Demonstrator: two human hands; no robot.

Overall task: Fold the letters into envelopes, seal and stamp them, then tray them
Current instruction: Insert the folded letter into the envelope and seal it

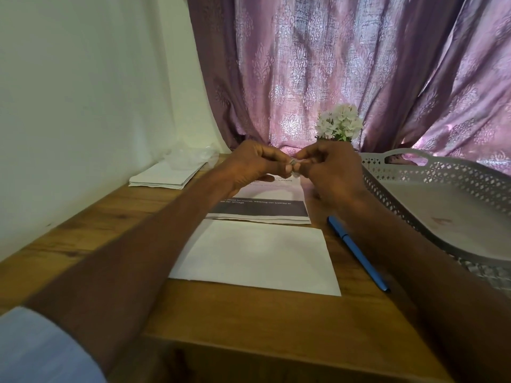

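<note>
both hands are being held raised above the far half of the wooden table (249, 322), fingertips meeting. a small pale item, probably a stamp (293, 165), is being pinched between them; too small and blurred to be read for certain. the left hand (249, 164) is being kept curled, thumb and fingers closed on the item's left side. the right hand (330, 172) is being kept curled likewise, fingertips closed on its right side. which hand is bearing the hold cannot be told.

a plain white envelope (257, 258) is lying flat on the table below the forearms, nearest the viewer, touched by neither hand. just beyond it, edge almost touching edge, a stack of printed letters (262, 210) is lying, a dark band across the near end, partly hidden under the hands.

a stack of white envelopes (166, 175) is lying at the far left, beside the white wall (83, 106), with something clear and crinkled on top of it, not identifiable. a blue pen (359, 255) is lying slantwise just right of the envelope. a grey perforated tray (448, 172) is sitting at the right, its bed bare where visible. white flowers (339, 125) are standing behind the right hand, against a mauve patterned curtain (331, 64). a light blue sleeve (36, 349) is showing on the left arm, lower left.
</note>
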